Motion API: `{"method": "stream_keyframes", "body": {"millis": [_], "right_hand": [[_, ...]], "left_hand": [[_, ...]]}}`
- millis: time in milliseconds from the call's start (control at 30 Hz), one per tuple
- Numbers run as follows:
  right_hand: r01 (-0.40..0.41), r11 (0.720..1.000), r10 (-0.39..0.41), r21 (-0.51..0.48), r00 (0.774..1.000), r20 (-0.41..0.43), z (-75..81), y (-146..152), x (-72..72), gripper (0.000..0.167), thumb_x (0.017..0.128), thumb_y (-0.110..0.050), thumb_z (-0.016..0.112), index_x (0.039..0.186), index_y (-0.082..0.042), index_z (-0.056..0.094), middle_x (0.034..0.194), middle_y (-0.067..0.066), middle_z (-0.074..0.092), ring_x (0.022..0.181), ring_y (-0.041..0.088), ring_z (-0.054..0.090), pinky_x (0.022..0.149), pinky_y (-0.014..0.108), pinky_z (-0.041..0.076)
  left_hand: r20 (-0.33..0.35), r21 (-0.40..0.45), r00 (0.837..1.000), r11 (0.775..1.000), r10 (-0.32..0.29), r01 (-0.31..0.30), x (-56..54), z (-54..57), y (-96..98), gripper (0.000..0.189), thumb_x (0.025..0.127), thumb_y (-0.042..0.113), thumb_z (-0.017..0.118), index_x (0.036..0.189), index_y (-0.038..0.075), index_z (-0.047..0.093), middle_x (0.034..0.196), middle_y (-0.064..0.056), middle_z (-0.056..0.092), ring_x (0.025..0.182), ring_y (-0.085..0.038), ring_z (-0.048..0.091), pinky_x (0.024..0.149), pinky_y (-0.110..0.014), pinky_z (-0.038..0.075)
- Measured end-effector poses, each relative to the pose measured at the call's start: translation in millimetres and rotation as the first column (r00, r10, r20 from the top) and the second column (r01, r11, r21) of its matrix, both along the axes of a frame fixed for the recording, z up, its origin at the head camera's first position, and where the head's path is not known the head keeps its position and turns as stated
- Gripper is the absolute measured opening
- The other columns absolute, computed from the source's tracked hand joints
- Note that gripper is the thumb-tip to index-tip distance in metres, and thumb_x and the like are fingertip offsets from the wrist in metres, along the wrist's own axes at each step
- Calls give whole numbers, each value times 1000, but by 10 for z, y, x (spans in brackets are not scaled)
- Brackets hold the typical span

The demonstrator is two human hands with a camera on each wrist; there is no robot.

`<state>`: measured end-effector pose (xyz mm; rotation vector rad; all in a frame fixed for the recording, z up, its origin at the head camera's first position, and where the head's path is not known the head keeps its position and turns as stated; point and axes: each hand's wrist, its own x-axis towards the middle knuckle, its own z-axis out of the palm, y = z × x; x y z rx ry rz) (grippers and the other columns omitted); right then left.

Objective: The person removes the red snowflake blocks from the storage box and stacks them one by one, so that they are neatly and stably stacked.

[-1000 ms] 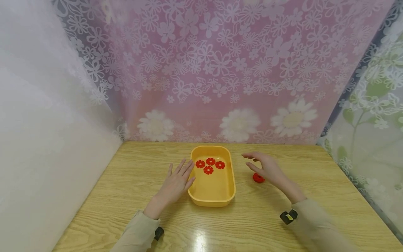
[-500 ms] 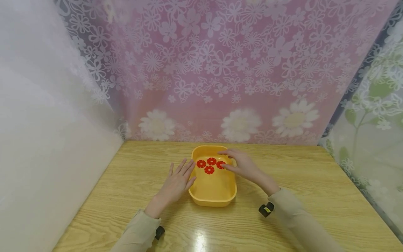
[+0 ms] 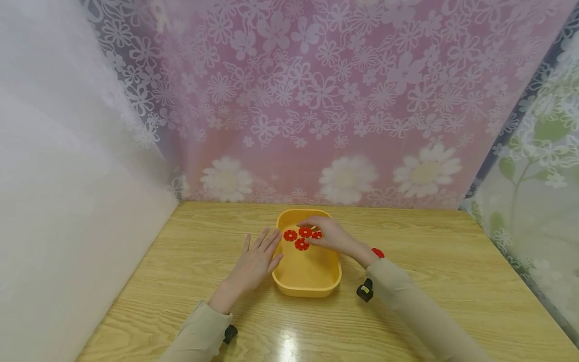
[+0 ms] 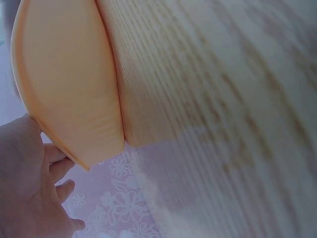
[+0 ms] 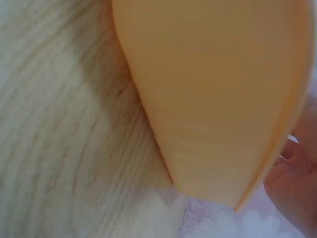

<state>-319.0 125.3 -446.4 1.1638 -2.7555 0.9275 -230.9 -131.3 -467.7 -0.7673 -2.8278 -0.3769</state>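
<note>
A yellow plastic tray [image 3: 307,284] stands on the table, and several flat red notched discs [image 3: 290,236] with pale centres lie toward its far end. My left hand [image 3: 253,261] rests along the tray's left rim with fingers straight; the left wrist view shows that hand [image 4: 29,183] at the rim of the tray wall [image 4: 69,79]. Over the right rim reaches my right hand [image 3: 332,235], its thumb and fingers apart around the right-hand discs, partly covering one. In the right wrist view the tray wall [image 5: 213,89] hides most of the fingers.
More red pieces [image 3: 378,253] lie on the table to the right, partly hidden behind my right forearm. The wood-grain table [image 3: 181,251] ends at a pink flowered curtain [image 3: 280,100] at the back. A white wall [image 3: 81,176] borders the left.
My right hand has moved left from above the red pieces on the table, across the tray's right rim, to the discs inside. The left hand has stayed at the left rim.
</note>
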Motion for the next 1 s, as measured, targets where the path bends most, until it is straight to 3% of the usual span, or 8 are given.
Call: {"method": "stream_keyframes", "body": {"millis": [267,667,1000], "right_hand": [[-36,992,29,117,998,57,-89,-85,-154,42,88,-8,78,128,2,67,121,17,71,110,32,68,94,45,55],[-14,946,7,324,1000,24,-80,-235,-146,42,84,-15,84,120,1,70,114,13,70,102,27,65,95,43,53],[-33,927,34,374,999,3,-132,-273,-163,29,83,-14,85,108,-3,75,101,7,69,91,21,62,89,37,52]], "left_hand": [[-15,3,1000,1000,-9,9,-4,13,10,58,108,33,49,157,4,37,163,-9,35,153,-34,22,118,-70,12],[-13,-12,1000,1000,4,-4,-25,-8,-1,59,109,36,46,158,7,35,165,-7,32,155,-31,20,119,-68,11],[-19,-13,1000,1000,7,-7,-22,-27,-6,58,108,36,48,157,6,39,164,-7,34,154,-32,22,117,-69,15]]}}
